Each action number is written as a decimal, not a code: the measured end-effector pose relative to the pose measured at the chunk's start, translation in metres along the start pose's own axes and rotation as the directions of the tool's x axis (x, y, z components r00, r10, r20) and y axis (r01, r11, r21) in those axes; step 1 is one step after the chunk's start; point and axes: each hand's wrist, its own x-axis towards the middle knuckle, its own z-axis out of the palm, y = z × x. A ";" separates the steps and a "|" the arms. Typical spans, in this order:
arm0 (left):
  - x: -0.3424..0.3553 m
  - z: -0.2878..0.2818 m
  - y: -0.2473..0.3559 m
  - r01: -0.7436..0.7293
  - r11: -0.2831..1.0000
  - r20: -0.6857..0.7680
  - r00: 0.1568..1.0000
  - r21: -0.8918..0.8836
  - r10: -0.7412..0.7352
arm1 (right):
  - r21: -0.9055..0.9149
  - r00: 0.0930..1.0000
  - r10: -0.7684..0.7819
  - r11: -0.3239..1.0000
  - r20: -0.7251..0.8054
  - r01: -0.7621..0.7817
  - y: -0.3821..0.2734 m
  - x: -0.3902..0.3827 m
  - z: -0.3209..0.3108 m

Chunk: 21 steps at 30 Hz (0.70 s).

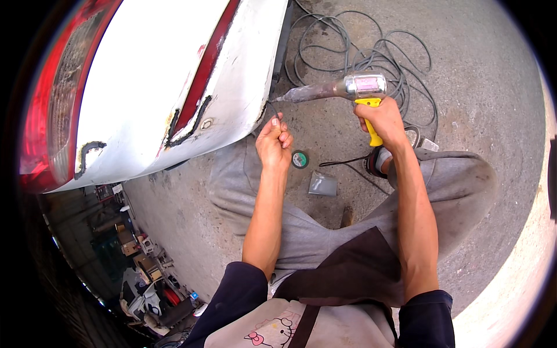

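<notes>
My right hand [383,119] is wrapped round the yellow handle of a hot-air gun [366,84], whose long nozzle points left. Its tip reaches the corner edge of a white car bumper [232,81]. Just below the tip, my left hand [275,139] is closed in a pinch. A thin dark rod [271,108] seems to run from those fingertips toward the bumper edge, though it is too fine to make out fully. Black, rough seams [190,130] mark the bumper beside a red strip [209,64].
Coiled grey cable [400,64] lies on the concrete beyond the gun. Between my legs are a round green-labelled tin or roll [299,159] and a grey flat piece [323,184]. A red tail light [58,98] is at far left, with boxes and clutter [145,267] below it.
</notes>
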 end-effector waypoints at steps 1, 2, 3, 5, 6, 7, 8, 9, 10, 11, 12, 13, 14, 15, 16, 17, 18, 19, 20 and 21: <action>0.000 0.000 0.000 -0.002 1.000 -0.003 1.000 -0.006 0.002 | -0.001 1.000 -0.002 1.000 -0.001 0.002 0.001 0.000 0.000; 0.000 0.001 -0.001 -0.004 1.000 -0.006 1.000 -0.012 0.004 | -0.001 1.000 -0.004 1.000 -0.001 0.004 0.001 0.001 0.000; 0.001 0.001 -0.001 -0.007 1.000 -0.012 1.000 -0.025 0.007 | -0.003 1.000 -0.005 1.000 -0.001 0.005 0.001 0.001 0.000; 0.002 0.001 -0.003 -0.012 0.999 -0.024 1.000 -0.052 0.011 | -0.007 1.000 -0.007 1.000 -0.003 0.007 0.001 0.001 0.000; 0.003 0.001 -0.003 -0.015 0.999 -0.032 0.999 -0.053 0.013 | -0.006 1.000 -0.006 1.000 -0.002 0.006 0.001 0.001 0.000; 0.003 0.001 -0.004 -0.017 0.998 -0.040 0.999 -0.053 0.015 | -0.006 1.000 -0.006 1.000 -0.001 0.006 0.001 0.001 0.000; 0.004 0.000 -0.005 -0.020 0.998 -0.048 0.999 -0.054 0.017 | -0.005 1.000 -0.005 1.000 0.000 0.005 0.000 0.001 0.000; 0.004 0.000 -0.005 -0.020 0.998 -0.043 0.999 -0.053 0.017 | -0.004 1.000 -0.005 1.000 0.002 0.005 0.000 0.001 0.000; 0.005 -0.001 -0.005 -0.019 0.998 -0.038 0.999 -0.053 0.017 | -0.003 1.000 -0.006 1.000 0.004 0.006 0.000 0.001 -0.001; 0.005 -0.001 -0.005 -0.018 0.998 -0.032 0.999 -0.052 0.016 | -0.002 1.000 -0.007 1.000 0.005 0.007 0.000 0.001 -0.001; 0.005 0.000 -0.006 -0.018 0.998 -0.028 0.999 -0.056 0.017 | 0.003 1.000 -0.008 1.000 0.006 0.008 0.000 0.000 -0.001; 0.005 0.000 -0.006 -0.018 0.998 -0.024 1.000 -0.059 0.017 | 0.007 1.000 -0.010 1.000 0.007 0.010 0.000 0.000 -0.001; 0.006 0.001 -0.006 -0.018 0.998 -0.020 1.000 -0.063 0.017 | 0.011 1.000 -0.011 1.000 0.008 0.011 0.000 0.000 -0.002; 0.006 0.002 -0.006 -0.017 0.998 -0.023 1.000 -0.065 0.016 | 0.013 1.000 -0.012 1.000 0.006 0.012 0.000 0.000 -0.002; 0.006 0.002 -0.006 -0.017 0.998 -0.028 0.999 -0.065 0.015 | 0.016 1.000 -0.012 1.000 0.005 0.012 0.000 0.000 -0.001; 0.006 0.002 -0.006 -0.017 0.998 -0.032 0.999 -0.066 0.015 | 0.019 1.000 -0.012 1.000 0.004 0.012 0.000 0.001 -0.001; 0.006 0.002 -0.006 -0.019 0.998 -0.032 0.999 -0.065 0.017 | 0.016 1.000 -0.011 1.000 0.006 0.011 0.000 0.001 -0.001; 0.006 0.001 -0.006 -0.020 0.998 -0.031 0.999 -0.064 0.018 | 0.012 1.000 -0.010 1.000 0.007 0.010 0.000 0.001 -0.002; 0.006 0.001 -0.006 -0.022 0.998 -0.031 0.999 -0.063 0.020 | 0.009 1.000 -0.010 1.000 0.009 0.010 0.000 0.001 -0.002; 0.006 0.002 -0.006 -0.022 0.998 -0.038 0.999 -0.061 0.020 | 0.006 1.000 -0.008 1.000 0.007 0.008 0.000 0.001 -0.002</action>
